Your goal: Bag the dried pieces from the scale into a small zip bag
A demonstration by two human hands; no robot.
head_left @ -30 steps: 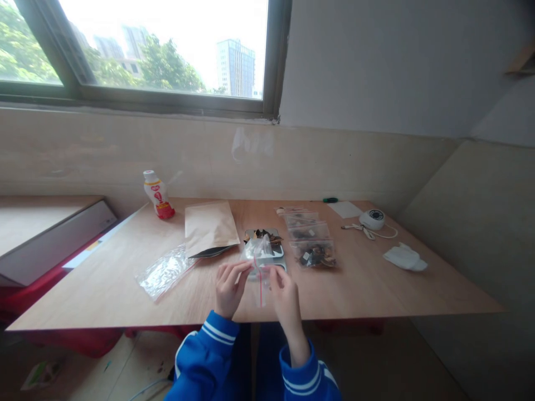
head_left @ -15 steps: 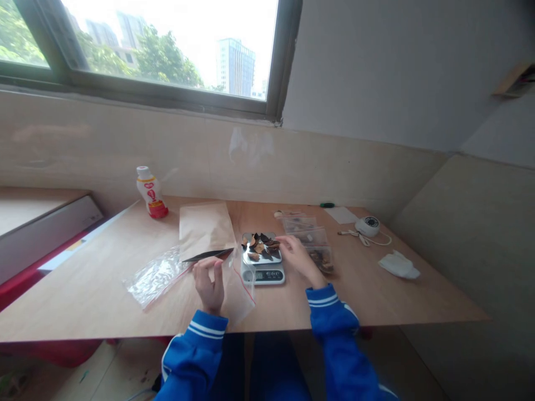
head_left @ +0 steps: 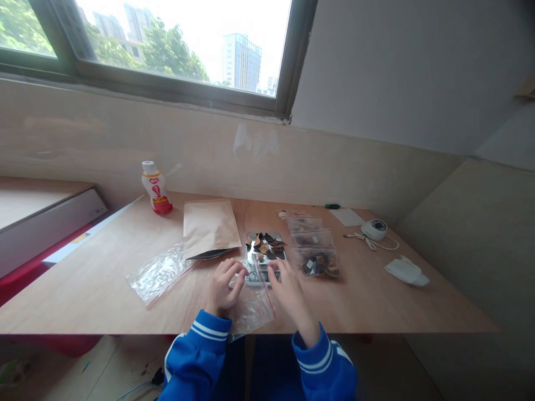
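Left hand (head_left: 225, 287) pinching one clear zip bag (head_left: 251, 316), red seal (head_left: 268, 295) beside right hand (head_left: 289, 289), presumably within reach of both. Right hand's hold: cannot tell, transparent edge faint. Just beyond grip: one digital scale (head_left: 251, 252), pan bearing dried brown pieces (head_left: 271, 245). Right of grip: at least three filled zip bags (head_left: 321, 262).

Both forearms reach forward from the lower edge in bright blue sleeves (head_left: 198, 356) with white-striped cuffs, angled inward. The bare left hand (head_left: 224, 287) is bent with curled fingers, its thumb and forefinger turned toward the right side. The bare right hand (head_left: 289, 288) slants up and to the left, its wrist exposed beyond the cuff, thumb and forefinger bent close together. The hands face each other, apart; whether either pinches is unclear.
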